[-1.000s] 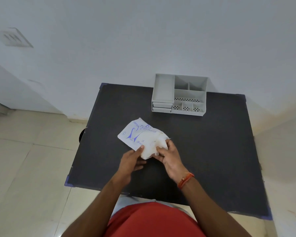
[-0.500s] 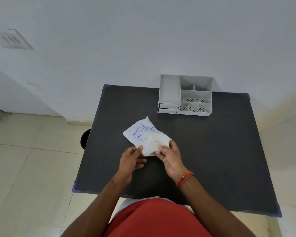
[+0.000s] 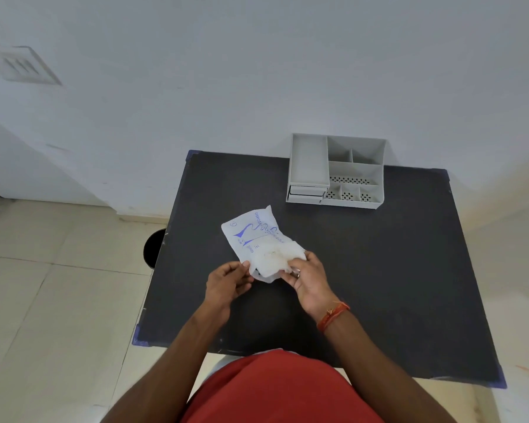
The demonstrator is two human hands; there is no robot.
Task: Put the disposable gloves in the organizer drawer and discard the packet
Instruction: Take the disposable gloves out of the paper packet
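Over the black table, near its middle: both hands pinch one white packet with blue print, held above the surface. Left hand grips its near-left edge; right hand clamps crumpled translucent gloves at the mouth. Grey organizer sits well apart, at the far edge, drawers closed.

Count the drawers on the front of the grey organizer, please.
2: both in the organizer's lower left front, upper drawer stacked on lower drawer, both closed. No others visible.

One packet, one organizer, two hands
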